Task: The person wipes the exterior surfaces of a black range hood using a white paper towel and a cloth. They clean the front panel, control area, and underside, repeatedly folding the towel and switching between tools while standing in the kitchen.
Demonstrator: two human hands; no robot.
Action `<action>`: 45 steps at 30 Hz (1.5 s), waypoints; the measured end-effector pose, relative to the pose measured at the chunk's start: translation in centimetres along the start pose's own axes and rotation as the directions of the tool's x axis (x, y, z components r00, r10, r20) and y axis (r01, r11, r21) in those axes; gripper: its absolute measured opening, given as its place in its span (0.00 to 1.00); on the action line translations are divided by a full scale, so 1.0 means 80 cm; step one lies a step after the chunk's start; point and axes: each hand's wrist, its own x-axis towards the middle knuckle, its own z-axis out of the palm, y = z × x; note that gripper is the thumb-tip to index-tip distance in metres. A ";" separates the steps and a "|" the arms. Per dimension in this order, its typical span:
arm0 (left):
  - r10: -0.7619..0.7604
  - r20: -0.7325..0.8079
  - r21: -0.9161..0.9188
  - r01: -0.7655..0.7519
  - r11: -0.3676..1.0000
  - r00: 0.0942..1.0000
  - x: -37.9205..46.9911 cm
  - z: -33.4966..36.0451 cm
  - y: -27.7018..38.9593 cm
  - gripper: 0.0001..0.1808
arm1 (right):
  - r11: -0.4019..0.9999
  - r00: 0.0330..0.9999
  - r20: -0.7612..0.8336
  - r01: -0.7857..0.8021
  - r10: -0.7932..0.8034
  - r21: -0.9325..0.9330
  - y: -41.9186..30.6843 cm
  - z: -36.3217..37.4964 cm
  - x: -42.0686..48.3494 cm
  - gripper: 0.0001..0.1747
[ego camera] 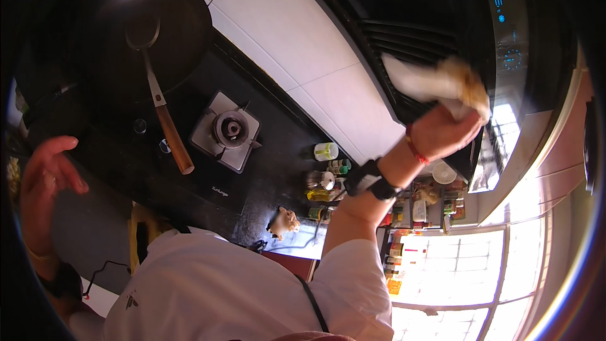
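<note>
My right hand [450, 135] is raised to the black range hood [407, 0] and grips a white and brown cloth [438, 80]. Motion blurs the cloth, and I cannot tell whether it touches the hood. At the left, my left hand [49, 173] hangs in the air with its fingers apart and nothing in it. Beyond it, a dark wok [182, 47] sits on the black gas hob [203, 170]. A turner with a wooden handle [173, 137] rests in the wok, its handle reaching out over the hob.
An uncovered burner [231, 129] stands right of the wok. A crumpled brown and white item [283, 222] lies on the dark worktop [253, 218]. Jars [325, 151] and bottles line the wall. Farther right are a shelf with a small white fan [444, 173] and a bright window [454, 265].
</note>
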 end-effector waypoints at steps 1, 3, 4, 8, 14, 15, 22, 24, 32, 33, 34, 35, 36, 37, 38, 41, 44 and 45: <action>0.000 0.009 -0.036 0.001 0.999 1.000 0.000 0.000 -0.002 0.30 | 0.999 0.999 -0.035 -0.017 0.016 -0.035 -0.005 -0.024 0.003 0.16; 0.012 0.056 -0.075 -0.007 0.997 0.998 0.003 0.002 -0.004 0.31 | 0.917 0.944 0.096 -0.328 0.315 0.228 -0.010 -0.068 0.010 0.22; -0.006 0.047 -0.090 0.010 0.996 0.999 0.003 0.003 -0.005 0.31 | 0.826 0.909 0.203 -0.415 0.363 0.382 -0.006 -0.084 0.012 0.23; -0.016 0.156 -0.117 0.035 0.993 0.988 0.009 0.005 -0.010 0.32 | 0.659 0.818 0.406 -0.571 0.407 0.490 0.003 -0.126 0.001 0.24; -0.003 0.187 -0.078 0.018 0.997 0.982 0.006 -0.038 -0.012 0.28 | 0.850 0.850 0.062 -0.516 0.524 -0.109 -0.018 -0.136 -0.019 0.24; 0.025 0.216 -0.099 -0.003 0.995 0.976 0.010 -0.051 -0.011 0.26 | 0.792 0.782 0.276 -0.602 0.559 0.101 -0.025 -0.136 -0.012 0.23; 0.102 0.405 -0.261 0.008 0.965 0.909 0.046 -0.163 0.026 0.30 | 0.756 0.849 0.145 -0.359 0.509 -0.548 -0.048 -0.118 0.068 0.18; 0.114 0.416 -0.255 -0.004 0.967 0.902 0.055 -0.194 0.024 0.30 | 0.590 0.794 0.300 -0.089 0.528 -0.802 -0.049 -0.098 0.076 0.16; 0.015 0.408 -0.023 -0.006 1.000 0.913 0.086 -0.296 -0.034 0.32 | 0.012 0.663 0.599 0.666 0.449 -0.746 -0.092 0.028 0.043 0.12; 0.028 0.393 -0.031 -0.018 0.999 0.919 0.089 -0.304 -0.039 0.32 | 0.010 0.647 0.657 0.710 0.388 -0.704 -0.089 0.044 0.035 0.10; 0.053 0.402 -0.054 -0.034 0.998 0.914 0.091 -0.311 -0.043 0.32 | 0.133 0.642 0.700 0.700 0.313 -0.701 -0.085 0.059 0.029 0.09; 0.068 0.388 -0.055 -0.051 0.997 0.919 0.091 -0.316 -0.047 0.34 | 0.631 0.773 0.426 0.043 0.470 -0.775 -0.079 0.075 0.025 0.09; 0.057 0.373 -0.080 -0.029 0.996 0.926 0.091 -0.321 -0.050 0.35 | 0.735 0.676 0.292 -0.590 0.676 -0.335 -0.072 0.093 0.024 0.09; 0.043 0.329 -0.083 -0.016 0.996 0.944 0.088 -0.324 -0.054 0.37 | 0.795 0.730 0.389 -0.346 0.561 -0.498 -0.069 0.111 0.022 0.08; 0.034 0.305 -0.083 -0.009 0.997 0.952 0.086 -0.328 -0.056 0.39 | 0.754 0.796 0.402 -0.101 0.452 -0.649 -0.067 0.132 0.019 0.08; 0.021 0.270 -0.071 -0.002 0.997 0.963 0.081 -0.341 -0.064 0.40 | 0.826 0.756 0.332 -0.511 0.564 -0.238 -0.064 0.208 -0.003 0.07; -0.010 0.237 -0.033 0.019 0.999 0.971 0.073 -0.351 -0.061 0.40 | 0.712 0.716 0.370 -0.680 0.592 0.174 -0.063 0.297 -0.027 0.07; -0.028 0.222 -0.015 0.032 0.999 0.975 0.071 -0.352 -0.056 0.40 | 0.716 0.699 0.456 -0.676 0.551 0.171 -0.062 0.324 -0.032 0.07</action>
